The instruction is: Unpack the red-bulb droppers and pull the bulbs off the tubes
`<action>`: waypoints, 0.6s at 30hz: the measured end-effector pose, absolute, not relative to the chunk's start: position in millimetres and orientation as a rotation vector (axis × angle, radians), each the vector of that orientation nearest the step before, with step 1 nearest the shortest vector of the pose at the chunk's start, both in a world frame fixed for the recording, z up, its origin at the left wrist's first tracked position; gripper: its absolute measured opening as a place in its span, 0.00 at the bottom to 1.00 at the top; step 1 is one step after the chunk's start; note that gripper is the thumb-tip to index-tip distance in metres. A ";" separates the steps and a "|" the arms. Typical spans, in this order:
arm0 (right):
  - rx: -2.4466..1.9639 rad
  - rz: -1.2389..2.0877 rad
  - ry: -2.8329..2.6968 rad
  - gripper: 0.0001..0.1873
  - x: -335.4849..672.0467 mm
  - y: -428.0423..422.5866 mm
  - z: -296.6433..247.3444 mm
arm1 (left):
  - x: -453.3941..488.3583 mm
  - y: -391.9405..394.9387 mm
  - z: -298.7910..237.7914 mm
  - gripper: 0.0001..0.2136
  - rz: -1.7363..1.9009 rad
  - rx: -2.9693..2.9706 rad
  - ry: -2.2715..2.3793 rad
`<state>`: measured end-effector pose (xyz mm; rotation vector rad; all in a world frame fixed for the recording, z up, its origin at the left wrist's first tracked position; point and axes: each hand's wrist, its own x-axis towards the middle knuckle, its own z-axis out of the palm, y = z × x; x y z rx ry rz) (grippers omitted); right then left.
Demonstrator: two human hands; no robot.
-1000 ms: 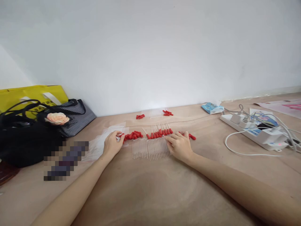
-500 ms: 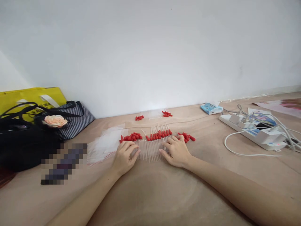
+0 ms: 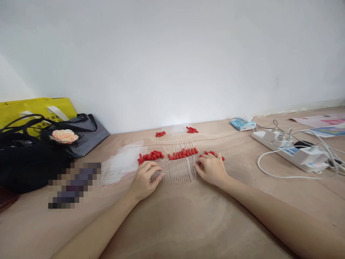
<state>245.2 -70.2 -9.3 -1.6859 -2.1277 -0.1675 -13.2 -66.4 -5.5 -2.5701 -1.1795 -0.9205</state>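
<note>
Thin clear glass dropper tubes (image 3: 176, 171) lie side by side in a row before me. Beyond them, several tubes fitted with red rubber bulbs (image 3: 184, 153) point away toward the wall. My left hand (image 3: 145, 178) rests at the row's left end, thumb and fingers apart. At the right end, my right hand (image 3: 211, 168) has its fingers curled together beside the outermost tubes; what they pinch, if anything, is hidden. A heap of loose red bulbs (image 3: 151, 156) lies past my left hand. More loose bulbs (image 3: 210, 153) are partly covered by my right fingers.
Clear plastic bags (image 3: 122, 162) lie to the left, near a pixelated dark object (image 3: 77, 185). Behind are a striped bag (image 3: 93, 138) and a yellow bag (image 3: 35, 104). On the right are a power strip (image 3: 283, 151) with cables and a blue tissue pack (image 3: 242, 124). More bulbs (image 3: 192, 129) lie by the wall.
My right hand has slid right, off the tubes toward the loose bulbs, and its fingers have curled in. My left hand has barely moved.
</note>
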 end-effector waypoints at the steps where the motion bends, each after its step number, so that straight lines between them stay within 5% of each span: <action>1: -1.672 -0.169 -2.137 0.14 244.2 -70.3 -9.8 | -12.2 -67.1 -5.5 0.06 -0.909 -2.578 -1.172; 9: -1.677 -0.102 -2.066 0.14 248.9 -58.4 -5.7 | -10.0 -65.8 -5.4 0.06 -0.918 -2.572 -1.190; 18: -2.169 0.302 -1.830 0.11 258.8 16.7 17.4 | -12.0 -63.5 -6.4 0.06 -0.942 -2.570 -1.178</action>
